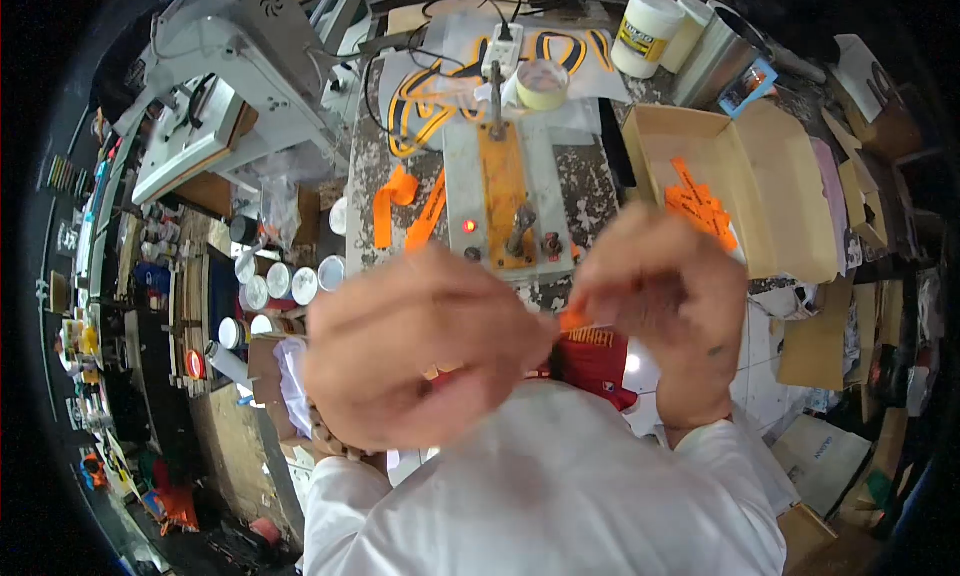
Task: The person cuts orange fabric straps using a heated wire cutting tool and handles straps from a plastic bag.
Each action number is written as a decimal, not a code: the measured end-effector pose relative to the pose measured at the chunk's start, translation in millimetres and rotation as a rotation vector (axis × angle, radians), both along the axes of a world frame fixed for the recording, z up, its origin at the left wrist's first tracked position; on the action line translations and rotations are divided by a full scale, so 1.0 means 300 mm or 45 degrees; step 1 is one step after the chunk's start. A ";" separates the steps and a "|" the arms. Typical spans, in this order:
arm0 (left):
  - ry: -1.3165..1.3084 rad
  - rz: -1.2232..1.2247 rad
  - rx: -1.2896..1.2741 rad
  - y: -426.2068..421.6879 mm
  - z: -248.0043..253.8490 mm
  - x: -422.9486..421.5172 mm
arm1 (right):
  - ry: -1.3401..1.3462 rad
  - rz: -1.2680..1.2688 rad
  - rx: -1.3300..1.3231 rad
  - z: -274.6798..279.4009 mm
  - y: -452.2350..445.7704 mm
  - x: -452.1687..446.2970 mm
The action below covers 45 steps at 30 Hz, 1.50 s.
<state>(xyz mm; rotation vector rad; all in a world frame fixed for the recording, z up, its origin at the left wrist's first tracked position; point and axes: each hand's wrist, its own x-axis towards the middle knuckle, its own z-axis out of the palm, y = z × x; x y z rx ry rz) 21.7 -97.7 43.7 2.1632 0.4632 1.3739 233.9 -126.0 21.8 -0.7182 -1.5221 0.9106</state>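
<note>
Close to the camera, my left hand (430, 346) is closed, its fingertips pinched towards my right hand; motion blur hides what they hold. My right hand (670, 296) is also closed, pinching a small piece of orange ribbon (573, 320) between thumb and fingers. Both hands are raised in front of a bench-top device with a metal plate (465, 181), an orange-brown bar (503, 186) and a lit red lamp (469, 226). Left of the plate lie a curled orange ribbon (393, 201) and an orange strip with black lettering (428, 214).
An open cardboard box (690, 126) on the right holds several orange printed pieces (697, 204). Behind the device are a tape roll (542, 82), a power socket block (503, 48) and a white tub (646, 34). A large grey press machine (245, 66) stands at the left.
</note>
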 end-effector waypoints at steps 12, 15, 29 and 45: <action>-0.378 0.024 -0.918 0.320 -0.106 0.062 | -0.105 -0.041 -0.261 -0.011 0.355 0.015; -0.379 0.037 -0.948 0.340 -0.132 0.063 | -0.074 -0.041 -0.323 -0.027 0.373 0.015; -0.393 0.052 -0.990 0.379 -0.176 0.077 | -0.019 -0.043 -0.328 -0.085 0.425 0.016; -0.411 0.062 -1.036 0.392 -0.186 0.079 | -0.027 -0.065 -0.354 -0.091 0.437 0.013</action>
